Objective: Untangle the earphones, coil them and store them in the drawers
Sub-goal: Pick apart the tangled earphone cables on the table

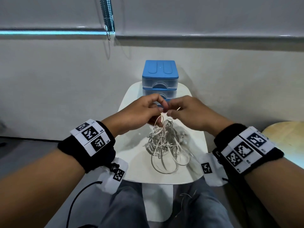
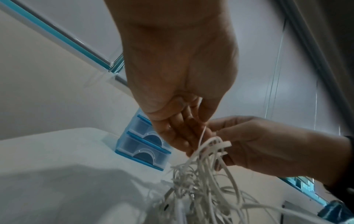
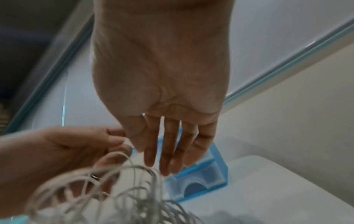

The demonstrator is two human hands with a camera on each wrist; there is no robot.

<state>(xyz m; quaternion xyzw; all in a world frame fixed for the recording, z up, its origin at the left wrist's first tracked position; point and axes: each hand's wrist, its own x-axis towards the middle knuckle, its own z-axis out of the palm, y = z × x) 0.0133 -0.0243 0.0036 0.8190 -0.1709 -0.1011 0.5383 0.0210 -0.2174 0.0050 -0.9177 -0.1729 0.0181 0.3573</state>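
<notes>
A tangle of white earphones (image 1: pixel 166 142) hangs from my hands, and its lower loops lie on the small white table (image 1: pixel 131 155). My left hand (image 1: pixel 162 109) pinches a thin strand at the top of the tangle between thumb and forefinger. My right hand (image 1: pixel 171 112) meets it from the right and pinches a strand beside it, its other fingers fairly straight. The blue drawer unit (image 1: pixel 160 78) stands behind the hands with its drawers closed. The left wrist view shows the strand (image 2: pixel 202 134) running down into the bundle (image 2: pixel 201 181). In the right wrist view the earphones (image 3: pixel 124 189) are blurred.
The table stands against a pale wall. A round wooden tabletop (image 1: pixel 286 139) sits at the right edge. A bead chain (image 1: pixel 108 18) hangs from the blind above. My knees (image 1: pixel 125 209) are under the table's near edge, and a black wire (image 1: pixel 74 201) trails from the left wrist.
</notes>
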